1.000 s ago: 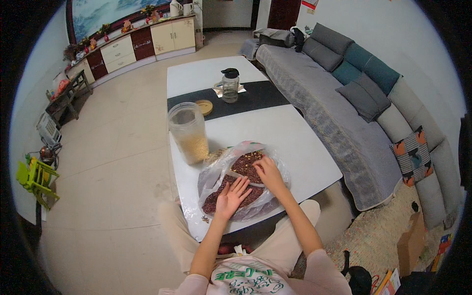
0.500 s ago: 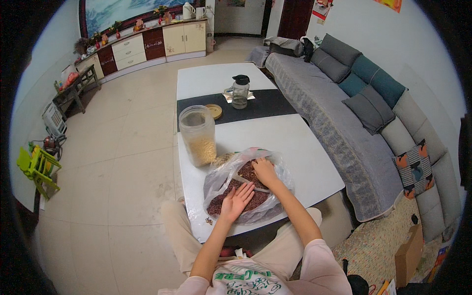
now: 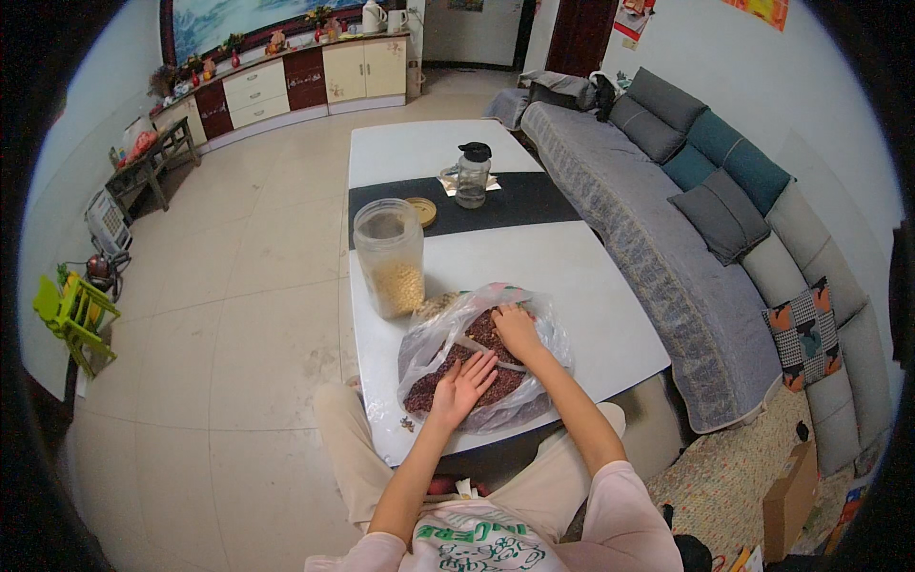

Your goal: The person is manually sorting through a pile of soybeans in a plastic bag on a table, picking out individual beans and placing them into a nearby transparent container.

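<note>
Dark-red, small loose grains in crumpled clear plastic bag, near end of white table. Left hand palm-up, fingers extended; right hand among grains, pinch indiscernible. Probably light, slippery; scoop from below.

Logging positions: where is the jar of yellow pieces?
In the head view, the jar stands near the left edge of the table, beyond and left of the plastic bag.

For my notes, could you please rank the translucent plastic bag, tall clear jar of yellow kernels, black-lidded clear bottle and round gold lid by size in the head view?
Translucent plastic bag (largest)
Tall clear jar
Black-lidded clear bottle
Round gold lid (smallest, partly hidden)
</note>
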A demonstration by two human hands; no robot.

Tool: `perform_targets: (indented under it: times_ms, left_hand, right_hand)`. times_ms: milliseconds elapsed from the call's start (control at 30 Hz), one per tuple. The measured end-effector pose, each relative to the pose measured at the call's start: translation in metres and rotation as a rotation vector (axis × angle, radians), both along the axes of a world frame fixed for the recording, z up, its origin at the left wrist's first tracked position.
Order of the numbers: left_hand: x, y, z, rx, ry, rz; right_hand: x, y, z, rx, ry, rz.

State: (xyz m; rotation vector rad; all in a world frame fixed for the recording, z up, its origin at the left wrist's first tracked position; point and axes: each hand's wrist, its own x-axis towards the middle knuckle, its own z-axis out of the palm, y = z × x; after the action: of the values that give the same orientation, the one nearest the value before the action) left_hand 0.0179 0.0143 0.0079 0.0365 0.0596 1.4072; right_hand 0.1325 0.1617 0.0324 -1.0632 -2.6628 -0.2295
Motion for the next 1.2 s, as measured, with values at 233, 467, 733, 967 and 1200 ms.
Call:
perform_targets:
  times_ms: [233, 467, 733, 967, 1200]
  left_hand:
    - [0.001, 0.002, -0.002, -0.001, -0.004, -0.002]
    - [0.001, 0.001, 0.000, -0.019, 0.012, 0.015]
    - [-0.005, 0.009, -0.036, 0.160, -0.114, -0.068]
    - [0.003, 0.004, -0.006, -0.011, 0.042, 0.017]
    - [0.003, 0.004, -0.012, 0.010, 0.274, 0.046]
  right_hand:
    - [0.005, -0.002, 0.003, -0.061, 0.079, 0.005]
    - [0.018, -0.034, 0.035, -0.330, 0.444, 0.091]
    - [0.014, -0.104, 0.041, -0.365, 0.475, 0.282]
    - [0.011, -0.119, 0.037, -0.397, 0.478, 0.224]
    - [0.009, -0.118, 0.028, -0.349, 0.538, 0.189]
